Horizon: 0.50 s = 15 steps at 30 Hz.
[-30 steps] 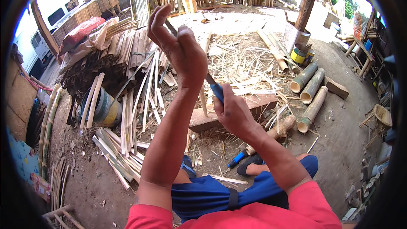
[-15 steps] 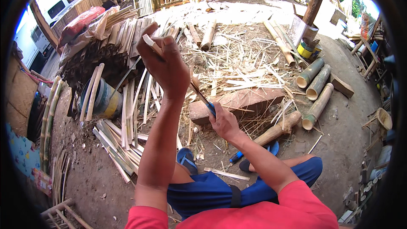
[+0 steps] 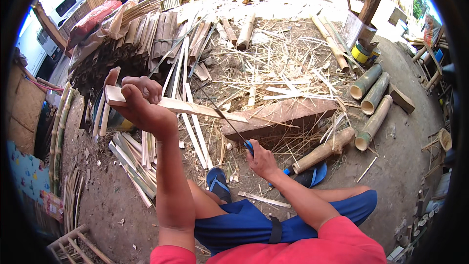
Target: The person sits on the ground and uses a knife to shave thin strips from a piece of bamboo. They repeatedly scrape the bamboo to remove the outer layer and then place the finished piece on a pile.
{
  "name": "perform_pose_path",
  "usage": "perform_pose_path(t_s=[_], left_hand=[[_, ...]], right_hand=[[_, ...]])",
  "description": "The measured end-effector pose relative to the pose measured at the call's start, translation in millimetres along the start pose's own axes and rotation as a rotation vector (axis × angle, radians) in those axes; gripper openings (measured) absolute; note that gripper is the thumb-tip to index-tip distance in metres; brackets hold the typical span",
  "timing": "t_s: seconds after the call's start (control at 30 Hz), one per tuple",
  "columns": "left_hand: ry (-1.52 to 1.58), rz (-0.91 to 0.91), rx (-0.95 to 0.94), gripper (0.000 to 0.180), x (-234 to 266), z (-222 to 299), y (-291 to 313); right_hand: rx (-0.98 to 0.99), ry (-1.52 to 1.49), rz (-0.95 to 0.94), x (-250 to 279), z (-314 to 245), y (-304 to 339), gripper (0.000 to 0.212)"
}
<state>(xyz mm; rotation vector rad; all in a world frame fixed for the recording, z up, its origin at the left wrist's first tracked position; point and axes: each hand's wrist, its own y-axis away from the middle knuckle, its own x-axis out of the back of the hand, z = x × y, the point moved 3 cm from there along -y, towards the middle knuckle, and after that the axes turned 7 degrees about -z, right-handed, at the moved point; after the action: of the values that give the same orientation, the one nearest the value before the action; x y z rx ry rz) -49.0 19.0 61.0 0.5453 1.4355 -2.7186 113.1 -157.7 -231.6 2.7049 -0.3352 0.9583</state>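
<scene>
My left hand (image 3: 146, 107), raised at left centre, is closed around one end of a pale split bamboo slat (image 3: 195, 108). The slat slopes down to the right, and its far tip overlaps the left part of a reddish-brown wooden block (image 3: 288, 117); whether they touch I cannot tell. In my right hand (image 3: 265, 160) is the blue handle of a long, thin-bladed knife (image 3: 228, 121). Its dark blade points up and left, crossing the slat near the tip. Whether the edge is in the bamboo cannot be made out.
Bamboo shavings (image 3: 273, 63) litter the ground beyond the block. Split slats (image 3: 134, 166) lie at left, below a tall stack of strips (image 3: 141, 36). Cut bamboo tubes (image 3: 373, 122) rest at right. A pale log (image 3: 325, 150) lies beside my blue slipper (image 3: 312, 173).
My left hand has come down and to the left, turning the slat from nearly end-on to side-on. The knife blade now lies across the slat; my right hand has moved slightly down.
</scene>
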Motion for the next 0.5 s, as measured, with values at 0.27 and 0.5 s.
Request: perform_pose_path(t_s=[0.27, 0.5], left_hand=[[-0.109, 0.109, 0.024, 0.076, -1.6, 1.1, -7.3], [0.094, -0.037, 0.368, 0.057, 12.1, -0.5, -7.7]], right_hand=[[-0.245, 0.064, -0.108, -25.6, 109.0, -0.7, 0.03], [-0.499, -0.046, 0.475, 55.0, 161.2, 25.7, 0.028]])
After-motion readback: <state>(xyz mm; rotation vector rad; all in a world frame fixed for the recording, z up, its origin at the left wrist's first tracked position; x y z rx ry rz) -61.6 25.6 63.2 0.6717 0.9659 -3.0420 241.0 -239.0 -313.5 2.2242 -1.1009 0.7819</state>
